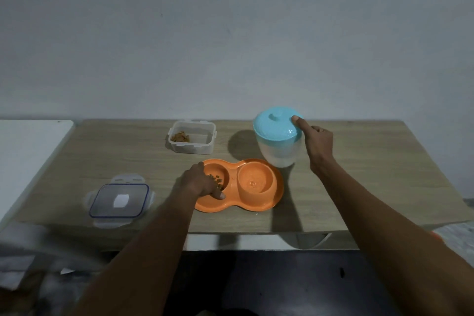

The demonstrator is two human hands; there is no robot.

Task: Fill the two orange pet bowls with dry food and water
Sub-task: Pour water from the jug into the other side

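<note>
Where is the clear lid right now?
Head view: the lid lies flat on the table, near left, left of the left hand and the orange bowls.

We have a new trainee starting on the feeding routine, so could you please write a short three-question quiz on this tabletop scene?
1. True or false: the square clear plastic food container at the back has its lid on.
2. Which hand touches the turquoise round lid of the translucent plastic jug? A) left B) right C) neither
3. Fill in: the brown dry kibble lies in the ____ bowl of the orange plastic double pet feeder.

Key
1. False: the clear lid with blue seal lies apart on the wooden table.
2. B: the right hand, thumb on the lid.
3. left
</note>
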